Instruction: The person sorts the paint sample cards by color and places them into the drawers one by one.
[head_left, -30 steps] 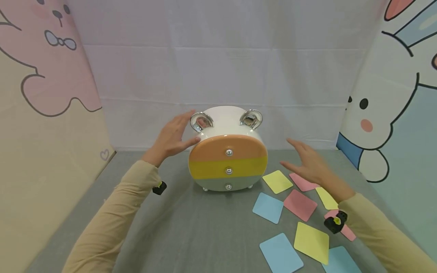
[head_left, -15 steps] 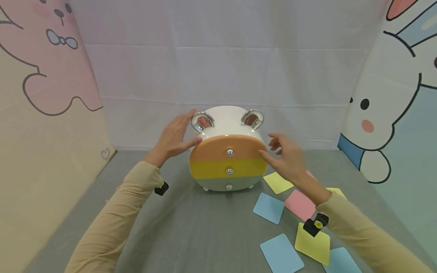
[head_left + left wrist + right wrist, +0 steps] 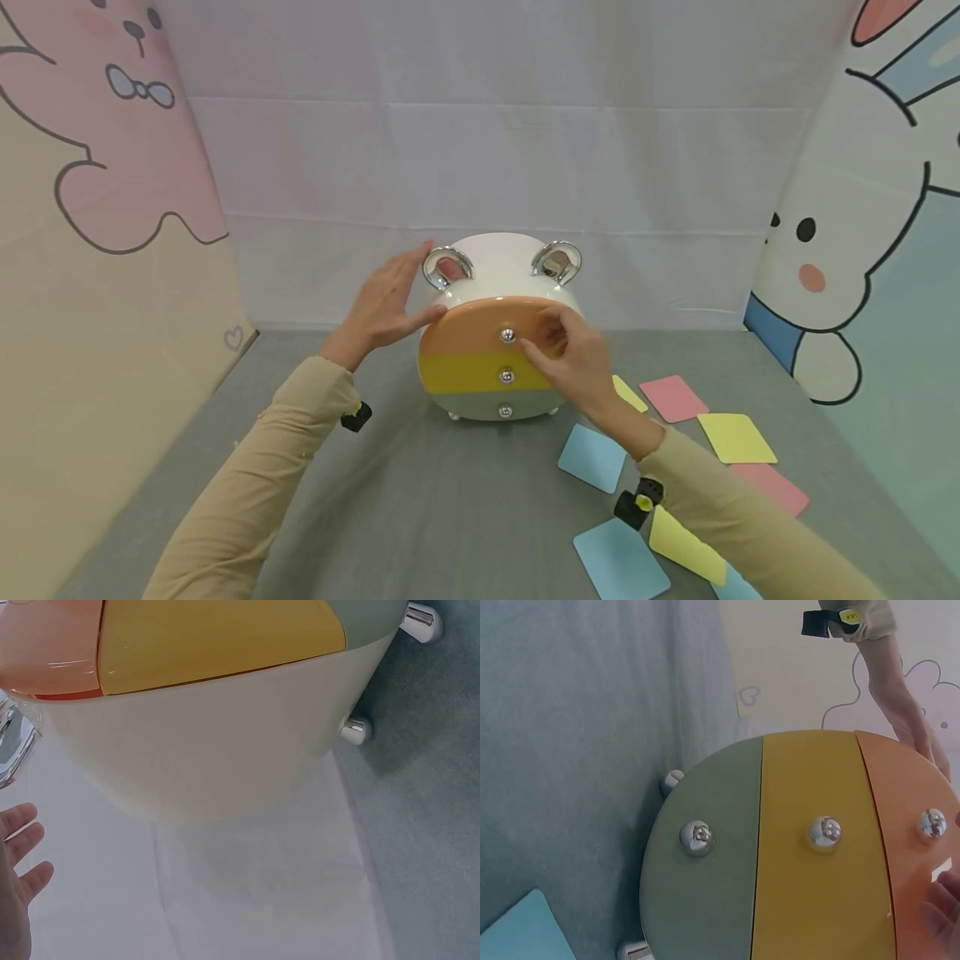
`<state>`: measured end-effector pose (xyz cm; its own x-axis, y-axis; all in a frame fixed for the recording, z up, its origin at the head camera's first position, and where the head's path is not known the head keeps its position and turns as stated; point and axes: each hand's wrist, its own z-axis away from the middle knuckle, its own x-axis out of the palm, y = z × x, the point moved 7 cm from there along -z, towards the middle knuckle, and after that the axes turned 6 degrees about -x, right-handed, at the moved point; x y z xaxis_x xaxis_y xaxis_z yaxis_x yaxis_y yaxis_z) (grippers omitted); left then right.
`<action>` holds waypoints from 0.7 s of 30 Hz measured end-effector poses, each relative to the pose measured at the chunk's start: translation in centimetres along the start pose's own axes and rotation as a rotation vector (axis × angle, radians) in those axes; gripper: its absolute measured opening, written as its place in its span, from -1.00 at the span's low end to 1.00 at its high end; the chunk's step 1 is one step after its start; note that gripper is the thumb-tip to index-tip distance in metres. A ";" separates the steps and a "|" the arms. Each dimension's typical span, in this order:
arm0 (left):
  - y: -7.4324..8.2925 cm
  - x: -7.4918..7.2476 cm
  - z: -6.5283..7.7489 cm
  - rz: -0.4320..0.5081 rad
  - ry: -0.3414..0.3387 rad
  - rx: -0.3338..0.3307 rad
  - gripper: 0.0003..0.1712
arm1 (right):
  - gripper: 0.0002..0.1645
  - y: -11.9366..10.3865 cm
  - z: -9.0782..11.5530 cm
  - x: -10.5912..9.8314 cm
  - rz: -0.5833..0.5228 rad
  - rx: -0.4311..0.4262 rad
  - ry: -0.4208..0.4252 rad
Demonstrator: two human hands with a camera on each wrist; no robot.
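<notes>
Head view alone shows both silver ears on the cabinet.

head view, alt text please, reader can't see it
A person's right hand hovers near the top knob of a rounded white cabinet with orange, yellow and green drawers; the left hand is at its side. Colored cards lie on a gray tabletop.

The head view looks forward and down; closer wrist views share the drawers.

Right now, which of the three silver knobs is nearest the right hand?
The top knob, on the orange drawer; the middle knob and bottom knob are farther away.
</notes>
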<state>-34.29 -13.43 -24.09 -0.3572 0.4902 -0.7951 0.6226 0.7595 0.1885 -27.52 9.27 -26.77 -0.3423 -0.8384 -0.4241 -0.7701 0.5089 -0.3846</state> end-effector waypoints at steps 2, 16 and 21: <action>-0.1 0.0 0.0 -0.001 -0.003 -0.005 0.10 | -0.64 -0.1 0.1 0.5 -0.033 0.014 0.013; -0.1 0.2 0.0 0.004 0.010 0.006 0.09 | -0.77 -0.2 1.2 3.2 -0.099 0.142 0.157; -0.1 0.2 0.1 0.008 0.017 0.007 0.09 | -0.73 0.0 1.5 3.6 -0.069 0.173 0.235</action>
<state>-34.38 -13.43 -24.29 -0.3639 0.5035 -0.7836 0.6306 0.7523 0.1906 -27.99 6.51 -29.50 -0.4232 -0.8839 -0.1991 -0.6992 0.4583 -0.5487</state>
